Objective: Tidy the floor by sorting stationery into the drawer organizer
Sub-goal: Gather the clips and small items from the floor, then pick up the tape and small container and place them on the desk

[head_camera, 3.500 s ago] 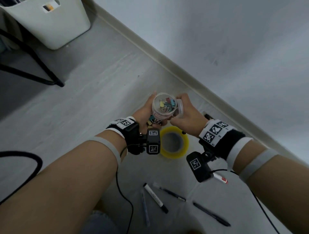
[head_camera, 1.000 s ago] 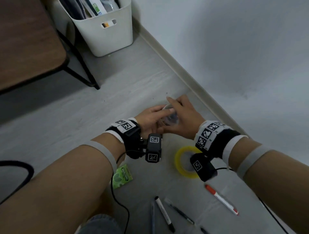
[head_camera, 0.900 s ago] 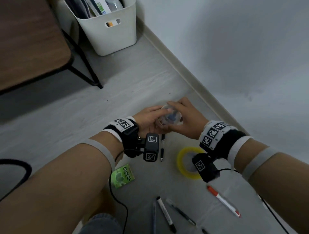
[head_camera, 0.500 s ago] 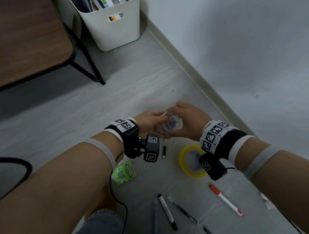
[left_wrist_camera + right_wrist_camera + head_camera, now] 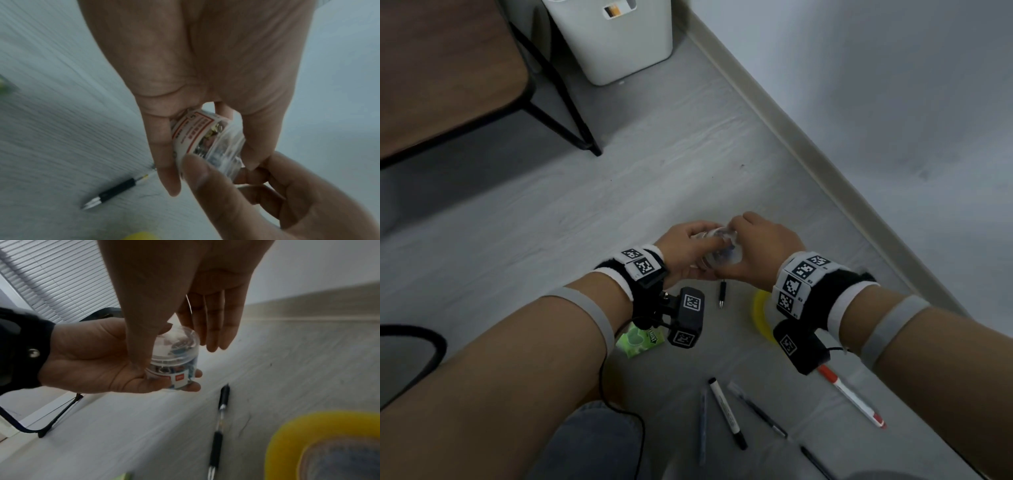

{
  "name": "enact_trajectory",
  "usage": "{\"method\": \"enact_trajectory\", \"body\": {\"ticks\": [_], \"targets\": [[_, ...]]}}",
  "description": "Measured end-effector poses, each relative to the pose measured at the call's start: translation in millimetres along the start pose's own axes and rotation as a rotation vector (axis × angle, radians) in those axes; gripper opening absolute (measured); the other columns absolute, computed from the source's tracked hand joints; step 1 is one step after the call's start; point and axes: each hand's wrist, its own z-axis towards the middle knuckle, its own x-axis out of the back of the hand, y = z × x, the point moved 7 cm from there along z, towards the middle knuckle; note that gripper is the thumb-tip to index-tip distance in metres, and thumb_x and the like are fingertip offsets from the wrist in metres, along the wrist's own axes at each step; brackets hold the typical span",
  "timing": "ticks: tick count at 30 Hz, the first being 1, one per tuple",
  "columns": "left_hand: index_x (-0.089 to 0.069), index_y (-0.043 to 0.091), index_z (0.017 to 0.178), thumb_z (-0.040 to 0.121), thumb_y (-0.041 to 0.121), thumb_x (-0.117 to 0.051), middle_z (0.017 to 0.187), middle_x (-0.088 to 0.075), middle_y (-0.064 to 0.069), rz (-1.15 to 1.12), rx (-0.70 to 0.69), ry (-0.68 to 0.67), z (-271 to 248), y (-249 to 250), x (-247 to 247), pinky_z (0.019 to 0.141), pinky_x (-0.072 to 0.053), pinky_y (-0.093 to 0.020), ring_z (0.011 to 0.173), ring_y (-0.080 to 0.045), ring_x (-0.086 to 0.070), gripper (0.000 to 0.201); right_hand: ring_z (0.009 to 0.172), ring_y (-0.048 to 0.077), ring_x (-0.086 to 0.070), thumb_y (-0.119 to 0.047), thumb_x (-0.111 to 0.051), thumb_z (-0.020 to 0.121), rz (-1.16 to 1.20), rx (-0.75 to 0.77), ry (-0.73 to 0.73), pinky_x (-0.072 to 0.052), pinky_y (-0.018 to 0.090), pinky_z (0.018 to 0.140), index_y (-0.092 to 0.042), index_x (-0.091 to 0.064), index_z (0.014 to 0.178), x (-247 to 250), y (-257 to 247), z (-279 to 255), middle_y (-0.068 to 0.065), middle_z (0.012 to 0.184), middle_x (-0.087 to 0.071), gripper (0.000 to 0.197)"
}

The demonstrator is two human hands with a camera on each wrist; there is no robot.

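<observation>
A small clear plastic jar (image 5: pixel 722 256) of coloured binder clips, with a red and white label, is held above the floor between both hands. My left hand (image 5: pixel 697 245) cups the jar's body (image 5: pixel 174 369) with fingers and thumb curled round it. My right hand (image 5: pixel 744 240) grips the clear lid (image 5: pixel 177 339) from above, thumb on one side and fingers on the other. In the left wrist view the jar (image 5: pixel 207 139) lies tilted in the left palm, with the right thumb across its lid end.
On the grey floor lie a black pen (image 5: pixel 722 294), a yellow tape roll (image 5: pixel 760 315), a green packet (image 5: pixel 640 339), a red and white marker (image 5: pixel 852 397) and several pens (image 5: pixel 726 411). A white bin (image 5: pixel 619 37) and a table leg (image 5: pixel 558 99) stand beyond; the wall's baseboard (image 5: pixel 808 147) runs along the right.
Earlier the jar stood without its lid and my right hand held the lid beside it; now the lid sits on the jar under my right fingers. Both hands have stayed on the jar.
</observation>
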Motion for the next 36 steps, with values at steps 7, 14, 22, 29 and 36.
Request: {"method": "enact_trajectory", "body": {"ticks": [7,14,22,29,36], "targets": [[-0.056,0.017,0.108,0.083,0.021,-0.078,0.110,-0.060,-0.011,0.369,0.220,0.102,-43,-60,78,0.088,-0.057,-0.052,0.096,-0.027,-0.064,0.033,0.086,0.017,-0.058,-0.048,-0.060,0.089,0.021,0.121,-0.262,-0.047,0.030,0.076,-0.022,-0.052,0.124,-72,-33,-11,0.000,0.113,-0.055,0.044],[-0.061,0.016,0.105,0.069,0.059,-0.081,0.104,-0.054,-0.004,1.101,0.174,0.095,-58,-103,109,0.075,-0.045,-0.031,0.099,-0.029,-0.054,0.059,0.098,0.025,-0.060,-0.036,-0.054,0.093,-0.061,0.104,-0.287,-0.050,0.036,0.084,-0.021,-0.056,0.116,-98,-41,-13,0.002,0.111,-0.056,0.028],[-0.057,0.036,0.102,0.054,0.061,-0.085,0.118,-0.048,-0.011,1.021,0.138,0.140,-57,-130,102,0.094,-0.050,-0.043,0.107,-0.030,-0.052,0.061,0.104,0.032,-0.066,-0.015,-0.060,0.089,0.269,-0.057,-0.632,-0.055,0.044,0.090,-0.008,-0.056,0.126,-160,-84,-25,0.013,0.118,-0.065,0.038],[-0.063,0.014,0.100,0.067,0.041,-0.086,0.097,-0.068,-0.009,0.787,0.102,0.173,-61,-134,107,0.072,-0.052,-0.035,0.087,-0.024,-0.064,0.048,0.096,0.034,-0.061,-0.009,-0.050,0.093,1.129,-0.517,-0.610,-0.057,0.045,0.082,-0.011,-0.062,0.088,-174,-98,-38,0.017,0.099,-0.062,0.013],[-0.052,0.021,0.116,0.070,0.036,-0.086,0.109,-0.065,-0.013,0.472,0.047,0.054,-43,-90,81,0.080,-0.059,-0.048,0.094,-0.028,-0.067,0.059,0.081,0.023,-0.061,-0.039,-0.050,0.096,1.108,-0.503,-0.404,-0.051,0.036,0.077,-0.012,-0.067,0.105,-119,-57,-25,0.006,0.089,-0.065,0.034]]}}
